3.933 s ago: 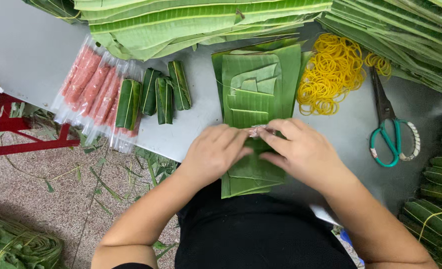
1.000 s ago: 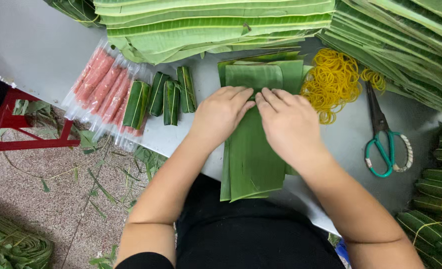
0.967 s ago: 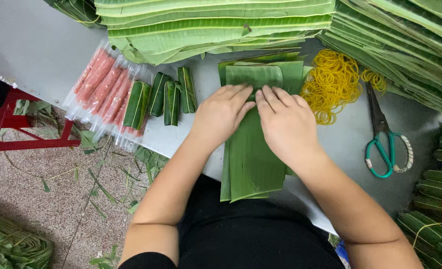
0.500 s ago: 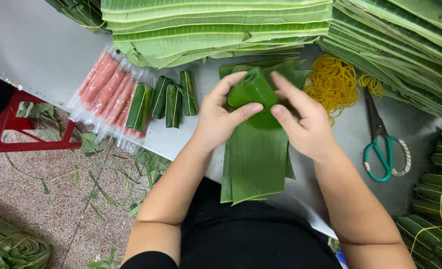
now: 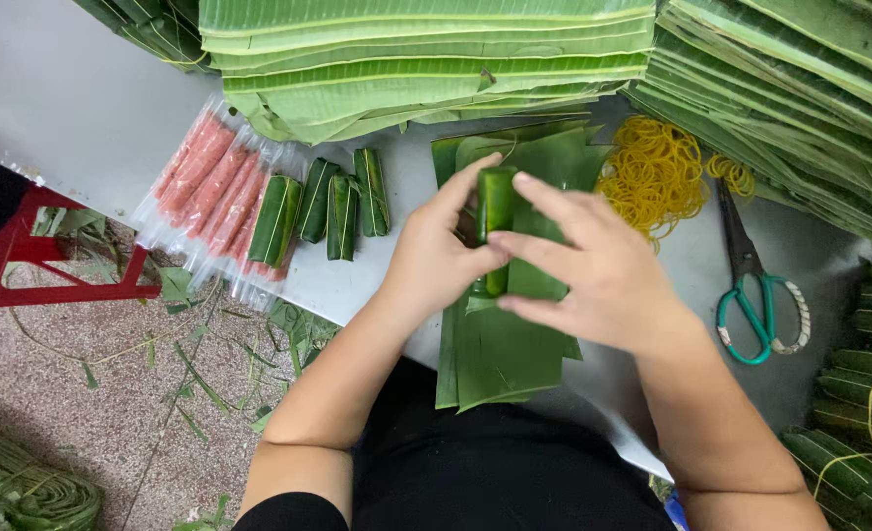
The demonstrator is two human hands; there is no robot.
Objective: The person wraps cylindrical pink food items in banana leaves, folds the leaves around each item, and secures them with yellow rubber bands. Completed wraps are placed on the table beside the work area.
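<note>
A: What is held at the centre of the grey table [image 5: 82,88]?

B: A green leaf-wrapped roll [image 5: 496,211] is gripped upright between both hands, above a stack of cut banana leaf pieces [image 5: 500,349]. The left hand [image 5: 436,258] is closed round its left side; the right hand [image 5: 598,270] is pressed against its right side, fingers extended.

A: What is laid beside it?

B: Four finished wrapped rolls [image 5: 323,206] are placed to the left, touching plastic-wrapped pink sausages [image 5: 205,182]. Yellow rubber bands [image 5: 657,172] are heaped to the right, with green-handled scissors [image 5: 755,290] just beyond. Large banana leaves [image 5: 426,49] are stacked along the far edge.
</note>
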